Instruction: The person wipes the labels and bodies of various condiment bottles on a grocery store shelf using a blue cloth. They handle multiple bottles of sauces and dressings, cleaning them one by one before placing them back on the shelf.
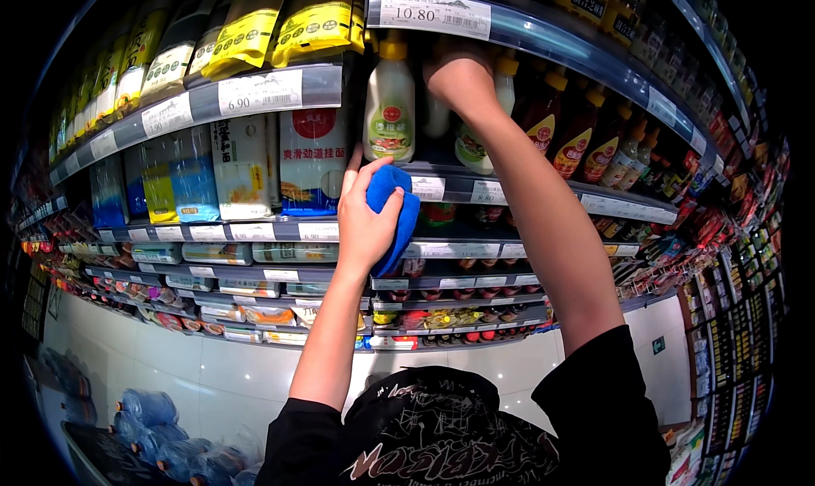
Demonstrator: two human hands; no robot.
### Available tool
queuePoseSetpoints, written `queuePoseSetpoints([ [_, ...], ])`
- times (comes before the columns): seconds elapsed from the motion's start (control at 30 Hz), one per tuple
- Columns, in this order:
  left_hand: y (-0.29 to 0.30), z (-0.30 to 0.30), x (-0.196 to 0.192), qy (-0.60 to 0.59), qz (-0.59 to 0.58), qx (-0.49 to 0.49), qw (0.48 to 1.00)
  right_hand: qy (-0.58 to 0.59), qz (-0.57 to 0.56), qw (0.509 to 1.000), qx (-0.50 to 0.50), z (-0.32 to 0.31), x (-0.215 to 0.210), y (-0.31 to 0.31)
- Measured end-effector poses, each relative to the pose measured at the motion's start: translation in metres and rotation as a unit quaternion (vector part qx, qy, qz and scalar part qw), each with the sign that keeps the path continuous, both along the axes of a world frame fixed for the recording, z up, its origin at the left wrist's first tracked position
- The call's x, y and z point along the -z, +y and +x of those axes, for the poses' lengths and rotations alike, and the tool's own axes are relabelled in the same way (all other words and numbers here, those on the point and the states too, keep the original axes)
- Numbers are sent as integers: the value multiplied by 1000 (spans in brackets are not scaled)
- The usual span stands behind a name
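My left hand (pixel 367 223) has its fingers wrapped round a blue cloth (pixel 393 214) against the shelf edge (pixel 450 186); my right hand (pixel 463 78) reaches above it, gripping a pale yellow-capped bottle (pixel 469 134); white noodle packs (pixel 312 159) sit left of it.

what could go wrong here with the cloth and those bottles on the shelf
1. The right hand reaches in among tightly packed pale bottles; nudging one could topple its neighbours or send one off the shelf edge.
2. The left hand presses a blue cloth against that edge right under the front bottle, so a wipe upward might catch its base.
3. The dark sauce bottles stand close beside the right forearm and could get bumped.
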State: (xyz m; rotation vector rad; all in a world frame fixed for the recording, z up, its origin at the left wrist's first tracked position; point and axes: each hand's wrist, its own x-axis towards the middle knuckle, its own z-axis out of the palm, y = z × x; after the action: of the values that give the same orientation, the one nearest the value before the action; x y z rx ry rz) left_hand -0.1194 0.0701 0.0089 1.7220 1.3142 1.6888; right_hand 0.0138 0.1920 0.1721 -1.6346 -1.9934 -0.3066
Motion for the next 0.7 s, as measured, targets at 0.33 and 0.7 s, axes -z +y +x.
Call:
queuePoseSetpoints([
  [0.33, -25, -11, 21, -392, -24, 162, 905, 176, 312, 894, -269, 22, 49, -102],
  [0.7, -82, 4, 98, -715, -155, 361, 579, 459, 78, 813, -349, 66, 73, -230],
])
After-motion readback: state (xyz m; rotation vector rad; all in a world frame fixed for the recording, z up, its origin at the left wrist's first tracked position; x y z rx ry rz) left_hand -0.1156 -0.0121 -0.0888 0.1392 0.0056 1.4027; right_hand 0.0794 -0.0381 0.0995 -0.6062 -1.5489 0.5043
